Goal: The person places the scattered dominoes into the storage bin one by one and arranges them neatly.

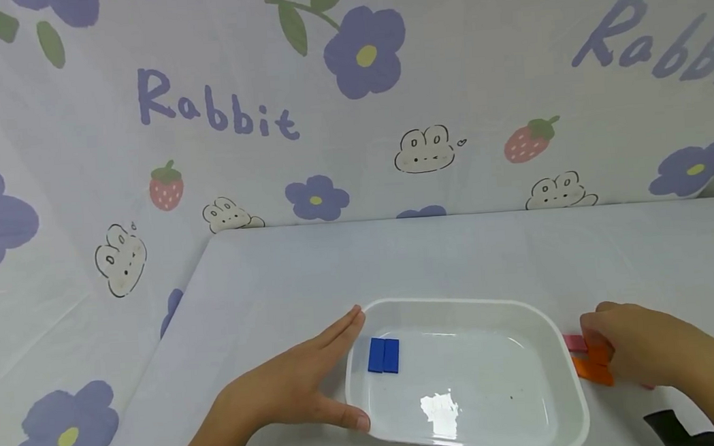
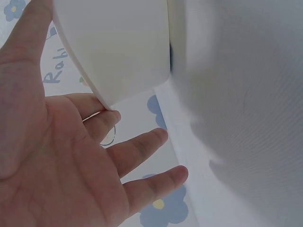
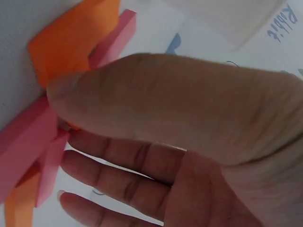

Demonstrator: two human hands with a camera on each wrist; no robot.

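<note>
My left hand lies along the left side of a white plastic tray, thumb and fingers spread against its rim. In the left wrist view the fingers are nearly straight. Two flat blue blocks sit side by side inside the tray, near its left wall. To the right of the tray, my right hand reaches into a small pile of orange and pink blocks. Its thumb and index finger pinch an orange block, partly hidden by the thumb. Pink blocks lie right beside the fingertips.
A white-covered table runs under everything, backed by a printed cloth with flowers and rabbits. Another orange block shows low in the right wrist view. Black straps appear near the wrists at the front.
</note>
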